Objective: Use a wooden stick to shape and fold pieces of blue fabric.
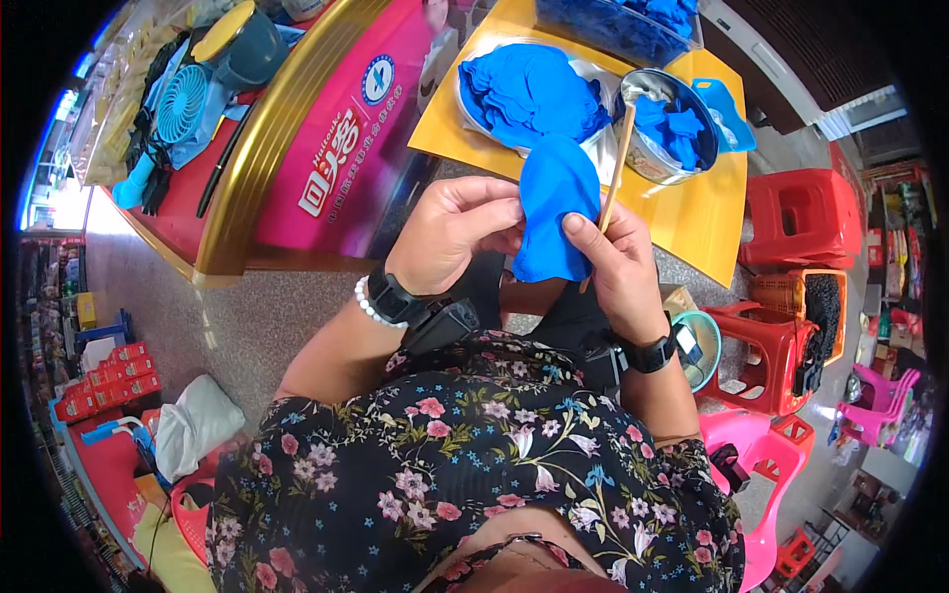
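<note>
A flat, rounded piece of blue cloth hangs between my hands, just in front of the table. My left hand pinches its left edge between thumb and fingers. On the other side my right hand grips it, thumb on top. A thin wooden stick also runs through the right hand, its upper end near a round tin. Blue pieces lie inside that tin. Left of it, a white dish holds a heap of similar blue cloth pieces. Some fingers are hidden behind the cloth.
The yellow table carries a clear box of blue pieces and a light-blue plastic basket. A pink counter with gold trim stands at left. Red stools and a pink chair are at right.
</note>
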Action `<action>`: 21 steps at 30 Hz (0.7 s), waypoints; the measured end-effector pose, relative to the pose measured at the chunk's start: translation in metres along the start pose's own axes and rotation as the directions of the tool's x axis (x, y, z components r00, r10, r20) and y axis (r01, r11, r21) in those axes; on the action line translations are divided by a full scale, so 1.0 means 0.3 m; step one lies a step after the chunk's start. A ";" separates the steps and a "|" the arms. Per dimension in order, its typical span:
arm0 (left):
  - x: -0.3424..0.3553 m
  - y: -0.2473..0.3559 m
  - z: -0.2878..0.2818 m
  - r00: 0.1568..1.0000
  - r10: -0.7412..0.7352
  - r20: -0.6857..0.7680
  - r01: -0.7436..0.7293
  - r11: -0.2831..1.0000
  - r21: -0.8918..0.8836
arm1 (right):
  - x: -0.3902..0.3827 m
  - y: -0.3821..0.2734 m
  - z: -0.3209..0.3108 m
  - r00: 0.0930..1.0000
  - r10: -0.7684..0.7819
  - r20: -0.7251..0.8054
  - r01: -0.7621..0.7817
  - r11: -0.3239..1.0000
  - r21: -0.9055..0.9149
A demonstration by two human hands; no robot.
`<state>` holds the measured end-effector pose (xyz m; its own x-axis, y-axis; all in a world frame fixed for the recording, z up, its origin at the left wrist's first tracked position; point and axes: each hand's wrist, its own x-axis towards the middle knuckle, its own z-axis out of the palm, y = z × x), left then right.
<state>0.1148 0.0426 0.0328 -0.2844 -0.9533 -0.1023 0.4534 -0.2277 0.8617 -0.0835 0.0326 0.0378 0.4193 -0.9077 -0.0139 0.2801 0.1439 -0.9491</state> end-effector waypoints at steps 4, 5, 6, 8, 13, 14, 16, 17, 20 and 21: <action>0.000 -0.008 0.014 1.000 0.012 0.011 -0.012 1.000 -0.003 | -0.007 -0.008 0.008 1.000 0.006 -0.015 -0.007 0.999 -0.031; 0.000 -0.011 0.008 1.000 0.011 0.012 -0.011 1.000 -0.004 | -0.008 -0.004 0.008 1.000 0.007 -0.017 -0.008 0.999 -0.031; -0.002 -0.012 -0.002 0.999 0.021 0.040 -0.019 0.999 -0.043 | -0.010 0.001 0.008 0.999 -0.009 -0.040 0.008 1.000 -0.030; -0.009 -0.015 -0.001 0.997 0.032 0.065 -0.027 0.996 -0.082 | -0.019 0.000 0.006 0.998 -0.025 -0.063 0.023 0.999 -0.028; -0.017 -0.024 0.037 0.999 0.006 0.032 -0.005 0.999 -0.040 | -0.043 -0.009 0.000 0.997 0.015 -0.073 -0.016 1.000 -0.005; -0.017 -0.026 0.040 0.999 0.005 0.033 -0.004 0.999 -0.039 | -0.045 -0.008 -0.001 0.997 0.015 -0.074 -0.015 1.000 -0.004; -0.014 -0.030 0.045 1.000 -0.003 0.024 0.005 0.997 -0.074 | -0.050 -0.005 -0.004 0.996 0.027 -0.085 -0.023 0.999 0.043; -0.012 -0.034 0.046 1.000 -0.005 0.027 0.007 0.997 -0.073 | -0.052 0.000 -0.005 0.996 0.026 -0.089 -0.022 0.999 0.043; -0.007 -0.043 0.042 0.998 0.003 0.057 0.001 0.997 -0.074 | -0.055 0.006 -0.007 0.994 0.032 -0.107 -0.025 0.998 0.060; -0.005 -0.048 0.040 0.998 0.015 0.057 -0.011 0.997 -0.072 | -0.057 0.005 -0.010 0.995 0.039 -0.096 -0.033 0.998 0.061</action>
<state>0.0986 0.0496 0.0266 -0.3248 -0.9438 -0.0608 0.5161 -0.2307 0.8249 -0.0929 0.0472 0.0356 0.3449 -0.9352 -0.0808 0.3183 0.1975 -0.9272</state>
